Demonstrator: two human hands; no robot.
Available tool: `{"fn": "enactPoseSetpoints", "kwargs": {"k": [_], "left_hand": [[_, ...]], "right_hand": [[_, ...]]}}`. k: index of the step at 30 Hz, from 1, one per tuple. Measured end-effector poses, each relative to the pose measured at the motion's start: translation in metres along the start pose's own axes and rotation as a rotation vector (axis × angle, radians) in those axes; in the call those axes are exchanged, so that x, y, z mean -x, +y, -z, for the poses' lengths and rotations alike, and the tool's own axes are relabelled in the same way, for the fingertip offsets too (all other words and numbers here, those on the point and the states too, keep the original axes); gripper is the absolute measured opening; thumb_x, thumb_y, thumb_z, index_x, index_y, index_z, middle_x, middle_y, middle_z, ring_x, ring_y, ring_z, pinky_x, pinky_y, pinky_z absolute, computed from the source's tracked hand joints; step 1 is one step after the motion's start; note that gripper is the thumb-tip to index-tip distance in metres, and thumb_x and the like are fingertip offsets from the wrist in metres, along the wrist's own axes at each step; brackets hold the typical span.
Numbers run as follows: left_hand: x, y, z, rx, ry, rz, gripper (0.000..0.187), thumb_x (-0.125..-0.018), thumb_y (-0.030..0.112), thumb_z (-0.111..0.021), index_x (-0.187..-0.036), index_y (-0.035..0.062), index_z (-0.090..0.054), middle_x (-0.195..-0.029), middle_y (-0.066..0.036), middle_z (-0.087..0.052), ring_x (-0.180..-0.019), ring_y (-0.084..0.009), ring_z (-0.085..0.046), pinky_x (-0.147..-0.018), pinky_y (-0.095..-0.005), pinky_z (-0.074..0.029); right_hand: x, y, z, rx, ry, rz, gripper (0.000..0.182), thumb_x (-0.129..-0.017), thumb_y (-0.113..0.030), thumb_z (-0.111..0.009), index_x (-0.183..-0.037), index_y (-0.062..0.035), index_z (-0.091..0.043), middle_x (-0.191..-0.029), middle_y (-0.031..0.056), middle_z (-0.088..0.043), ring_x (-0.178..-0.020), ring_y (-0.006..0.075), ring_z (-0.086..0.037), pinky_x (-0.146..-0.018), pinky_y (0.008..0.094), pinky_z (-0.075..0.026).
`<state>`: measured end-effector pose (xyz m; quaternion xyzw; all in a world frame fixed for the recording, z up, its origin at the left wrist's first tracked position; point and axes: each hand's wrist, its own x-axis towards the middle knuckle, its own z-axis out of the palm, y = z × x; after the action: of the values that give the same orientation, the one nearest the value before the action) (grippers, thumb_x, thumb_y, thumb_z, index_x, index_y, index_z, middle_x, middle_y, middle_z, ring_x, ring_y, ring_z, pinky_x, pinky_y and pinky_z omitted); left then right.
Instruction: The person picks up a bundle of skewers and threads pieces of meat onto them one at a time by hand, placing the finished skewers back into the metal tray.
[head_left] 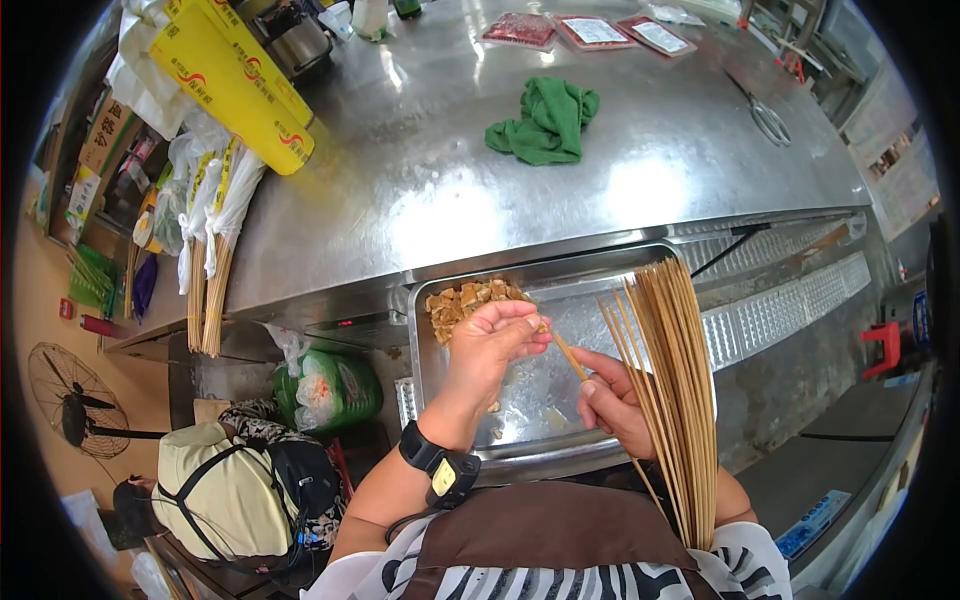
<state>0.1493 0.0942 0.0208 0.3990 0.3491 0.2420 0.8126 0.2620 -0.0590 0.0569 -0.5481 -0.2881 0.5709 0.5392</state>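
Note:
Over a metal tray [560,445], my left hand [497,340] pinches a small brown piece at the tip of a thin wooden skewer [568,357]. The skewer's shaft is in my right hand [612,398], between thumb and fingers. Brown cut pieces [462,303] lie heaped at the tray's far left corner, partly behind my left hand. A large bundle of wooden skewers [680,370] fans across the tray's right side, over my right forearm. A few loose skewers stand apart from the bundle, beside my right hand.
A green cloth [548,120], scissors [768,122] and packs of red meat [592,32] lie on the steel table [400,200]. Yellow rolls [240,85] and bagged skewers [215,230] are at the left. Another person [235,490] is low at the left, by a green bag [340,390].

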Motion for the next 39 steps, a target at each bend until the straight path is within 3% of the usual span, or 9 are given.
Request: {"fn": "enactPoseSetpoints", "kwargs": {"k": [2,4,8,10,20,22,31,39], "left_hand": [[0.000,-0.001,0.000,0.004,-0.007,-0.007,0.014,-0.082,0.005,-0.061,-0.095,0.0003,-0.057,-0.088,-0.013,-0.064,-0.077,-0.0172,-0.063,-0.070,-0.0289,-0.052],[-0.002,-0.003,0.000,-0.003,-0.008,-0.035,0.016,-0.082,0.004,-0.062,-0.097,0.0014,-0.058,-0.089,-0.012,-0.064,-0.079,-0.0170,-0.063,-0.071,-0.0294,-0.052],[-0.002,-0.003,0.000,0.002,-0.017,-0.059,0.017,-0.081,0.004,-0.063,-0.097,0.0026,-0.058,-0.090,-0.011,-0.064,-0.080,-0.0171,-0.062,-0.073,-0.0297,-0.052],[-0.002,-0.002,0.000,0.021,-0.019,-0.048,0.017,-0.081,0.004,-0.063,-0.097,0.0031,-0.058,-0.092,-0.011,-0.064,-0.082,-0.0169,-0.062,-0.074,-0.0300,-0.052],[-0.001,-0.005,-0.003,0.072,-0.017,-0.030,0.018,-0.082,0.003,-0.061,-0.099,0.0026,-0.059,-0.094,-0.011,-0.063,-0.088,-0.0169,-0.061,-0.078,-0.0312,-0.050],[-0.001,-0.005,-0.003,0.131,-0.019,0.007,0.018,-0.083,0.004,-0.060,-0.101,0.0020,-0.059,-0.096,-0.011,-0.063,-0.089,-0.0172,-0.060,-0.080,-0.0311,-0.049],[-0.005,-0.011,0.002,0.294,-0.071,0.080,0.019,-0.085,0.005,-0.057,-0.104,-0.0012,-0.056,-0.099,-0.012,-0.061,-0.090,-0.0191,-0.060,-0.082,-0.0323,-0.050],[-0.007,-0.010,0.004,0.196,-0.013,0.084,0.015,-0.084,0.006,-0.059,-0.098,0.0011,-0.057,-0.095,-0.010,-0.061,-0.088,-0.0177,-0.059,-0.080,-0.0325,-0.050]], "right_hand": [[-0.001,0.002,0.000,-0.014,-0.004,0.005,0.040,-0.093,-0.008,-0.038,-0.133,-0.0034,-0.036,-0.067,0.0005,-0.044,-0.063,0.0080,-0.043,-0.062,0.0221,-0.038],[-0.004,0.006,0.001,0.042,-0.009,0.026,0.040,-0.094,-0.012,-0.040,-0.133,-0.0084,-0.037,-0.066,0.0003,-0.049,-0.057,0.0045,-0.042,-0.051,0.0177,-0.033],[-0.006,0.008,0.001,0.014,-0.006,0.043,0.040,-0.094,-0.011,-0.040,-0.133,-0.0081,-0.037,-0.066,0.0004,-0.050,-0.057,0.0042,-0.042,-0.051,0.0176,-0.033],[-0.005,0.000,0.001,0.056,-0.009,-0.017,0.041,-0.093,-0.008,-0.039,-0.133,-0.0035,-0.035,-0.067,0.0006,-0.045,-0.063,0.0082,-0.044,-0.061,0.0218,-0.038],[-0.008,0.002,0.005,0.079,-0.024,-0.030,0.041,-0.093,-0.009,-0.038,-0.133,-0.0025,-0.035,-0.067,0.0007,-0.046,-0.064,0.0076,-0.044,-0.061,0.0212,-0.037],[-0.010,0.006,0.005,0.105,-0.023,0.021,0.041,-0.093,-0.011,-0.039,-0.134,-0.0075,-0.035,-0.064,0.0008,-0.049,-0.054,0.0040,-0.040,-0.051,0.0180,-0.032],[-0.011,0.004,0.007,-0.008,-0.043,-0.035,0.039,-0.095,-0.014,-0.037,-0.133,-0.0046,-0.034,-0.067,0.0032,-0.052,-0.055,0.0055,-0.041,-0.052,0.0190,-0.034],[-0.014,0.004,0.004,-0.019,-0.051,-0.033,0.038,-0.094,-0.013,-0.037,-0.132,-0.0042,-0.034,-0.069,0.0039,-0.053,-0.055,0.0061,-0.041,-0.053,0.0193,-0.035]]}}
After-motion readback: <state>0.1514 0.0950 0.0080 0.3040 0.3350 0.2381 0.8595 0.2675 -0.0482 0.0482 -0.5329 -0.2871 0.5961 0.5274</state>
